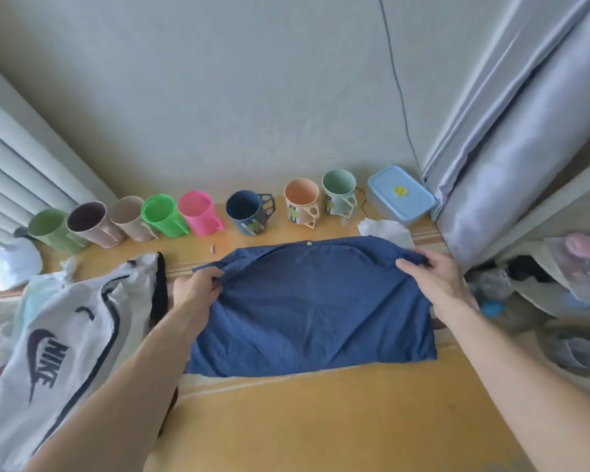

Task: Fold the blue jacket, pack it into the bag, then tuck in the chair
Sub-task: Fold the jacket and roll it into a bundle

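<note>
The blue jacket lies spread flat on the wooden table, folded into a wide rectangle with a small yellow tag at its far edge. My left hand pinches the jacket's left far corner. My right hand grips the right far corner. Both corners are bunched in the fingers. A white bag with a dark logo and dark zip lies on the table to the left of the jacket, close to my left forearm. No chair is in view.
Several coloured mugs line the table's far edge by the wall. A blue lidded box and crumpled white paper sit at the far right. Grey curtain hangs on the right; cluttered items lie beyond the table's right edge.
</note>
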A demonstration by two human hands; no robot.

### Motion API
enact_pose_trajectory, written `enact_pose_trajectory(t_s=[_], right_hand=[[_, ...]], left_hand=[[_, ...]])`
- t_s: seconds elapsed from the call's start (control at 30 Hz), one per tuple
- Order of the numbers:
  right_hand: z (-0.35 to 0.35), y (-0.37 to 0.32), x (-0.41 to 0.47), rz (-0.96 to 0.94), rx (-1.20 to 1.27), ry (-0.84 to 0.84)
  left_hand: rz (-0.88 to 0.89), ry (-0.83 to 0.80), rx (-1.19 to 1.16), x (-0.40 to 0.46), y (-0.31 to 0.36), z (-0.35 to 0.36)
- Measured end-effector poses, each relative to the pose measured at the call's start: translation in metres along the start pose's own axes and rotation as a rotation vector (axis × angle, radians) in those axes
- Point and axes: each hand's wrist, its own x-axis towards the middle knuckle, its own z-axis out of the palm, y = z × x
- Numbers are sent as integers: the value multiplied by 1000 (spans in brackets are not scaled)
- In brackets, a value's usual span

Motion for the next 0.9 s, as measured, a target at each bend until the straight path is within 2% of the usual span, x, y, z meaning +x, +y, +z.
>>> enact_pose_trajectory(t_s=[0.07,0.13,0.17,0.23,0.27,0.3,0.33,0.4,0.47,0.57,0.63,0.7,0.73,0.8,0.87,0.9], right_hand=[[20,3,25,9,-63,-19],[43,10,33,-127,-244,4],[56,14,27,-259,-382,19],[82,25,8,-541,-685,-17],[95,34,2,-640,-827,-70],[108,42,-2,-699,-957,-131],[119,51,-3,-717,-1060,-194],[136,69,3,-722,-1175,-271],[144,84,12,-710,-1228,-305],[148,97,21,-720,-1271,-310],[146,92,17,-724,-1245,-301],[143,82,0,-732,-1162,-292],[142,78,-13,-748,-1127,-297],[141,79,-43,-776,-1062,-335],[145,89,-61,-777,-1071,-422],[148,92,-63,-766,-1094,-468]], left_hand=[[-15,2,147,22,-2,12],[171,43,511,30,-15,19],[392,43,687,28,-25,22],[991,-41,1013,25,-49,31],[1209,-132,1190,27,-61,37],[1305,-212,1363,36,-74,42],[1290,-254,1501,44,-84,46],[1093,-253,1645,61,-103,49],[988,-251,1641,71,-116,48],[955,-227,1674,75,-119,45],[935,-124,1630,63,-112,35],[836,40,1530,44,-106,15],[742,126,1467,33,-102,4],[419,230,1288,17,-96,-14],[44,255,1067,8,-87,-20],[-70,246,945,7,-82,-21]])
